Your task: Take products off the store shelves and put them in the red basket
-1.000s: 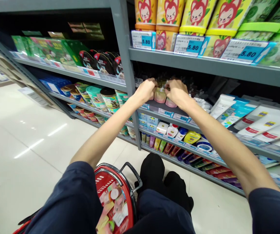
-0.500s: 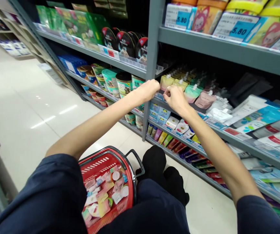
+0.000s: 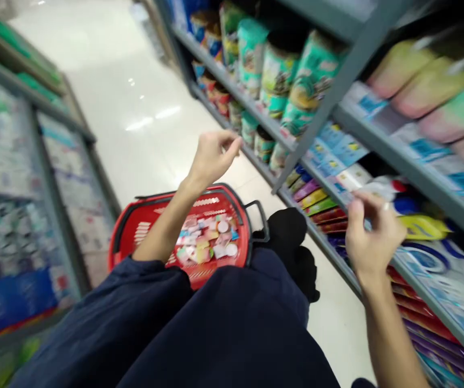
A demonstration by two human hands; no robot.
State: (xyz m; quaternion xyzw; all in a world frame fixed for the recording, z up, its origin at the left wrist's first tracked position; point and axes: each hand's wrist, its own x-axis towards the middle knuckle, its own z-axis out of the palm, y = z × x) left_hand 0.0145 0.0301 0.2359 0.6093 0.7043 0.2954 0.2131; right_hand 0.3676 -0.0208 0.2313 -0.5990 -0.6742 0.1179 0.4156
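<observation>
My left hand [image 3: 215, 159] hangs in the air above a red shopping basket [image 3: 223, 194], its fingers curled and nothing visible in them. The basket holds several small sachets and pouches [image 3: 207, 242]. My right hand [image 3: 373, 231] is at the right, blurred, its curled fingers beside a lower shelf [image 3: 324, 210]. A ring shows on one finger. Whether those fingers touch or hold an item, I cannot tell. Soft spout pouches [image 3: 429, 91] line the shelf above, out of reach of both hands.
Grey metal shelving [image 3: 329, 108] holds tubs, boxes and a yellow bottle [image 3: 421, 226]. A blurred second shelf unit [image 3: 25, 215] stands across the tiled aisle floor [image 3: 134, 134]. My black-clad feet [image 3: 290, 242] are next to the basket.
The view has swung down and left, and blurred. Both hands have left the pouch shelf: the left has dropped back over the basket, the right to a lower shelf.
</observation>
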